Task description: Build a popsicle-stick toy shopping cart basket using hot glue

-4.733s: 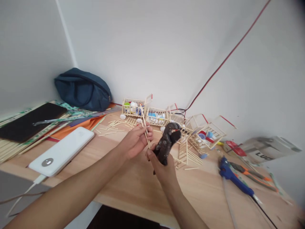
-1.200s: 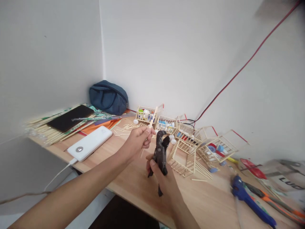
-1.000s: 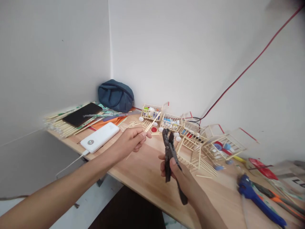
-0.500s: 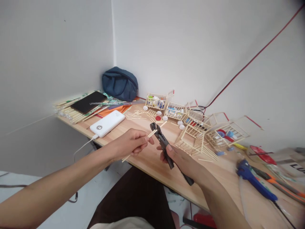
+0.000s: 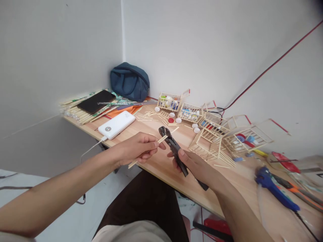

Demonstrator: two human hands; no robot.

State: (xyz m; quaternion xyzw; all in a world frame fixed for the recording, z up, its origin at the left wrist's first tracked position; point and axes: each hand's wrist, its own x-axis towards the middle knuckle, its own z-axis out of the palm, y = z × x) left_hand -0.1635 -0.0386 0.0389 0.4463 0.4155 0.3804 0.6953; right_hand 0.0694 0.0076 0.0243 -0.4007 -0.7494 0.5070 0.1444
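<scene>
My left hand [image 5: 142, 148] is closed around thin bamboo sticks [image 5: 162, 138], which poke out past the fingertips and below the palm. Their upper ends lie at the jaws of black pliers [image 5: 172, 145]. My right hand [image 5: 190, 163] grips the pliers by the handles, thumb on top, and the handles stand slightly apart. A further stick piece [image 5: 174, 129] shows just beyond the jaws; whether it is joined to the held sticks I cannot tell. Behind the hands stand several small stick-built carts [image 5: 190, 112], some holding coloured bottle caps. An open stick frame [image 5: 205, 146] sits right of the pliers.
A white power bank [image 5: 116, 124] with a cable lies left, near a phone [image 5: 96, 102] on bundled sticks. A blue pouch [image 5: 130, 82] stands at the wall. Cut sticks [image 5: 147, 116] are scattered mid-table. A blue glue gun [image 5: 277, 190] and orange-handled pliers [image 5: 300, 191] lie right.
The view has shifted slightly, so the table things appear a little further right and higher. Both hands keep their grips, with the sticks still at the pliers' jaws.
</scene>
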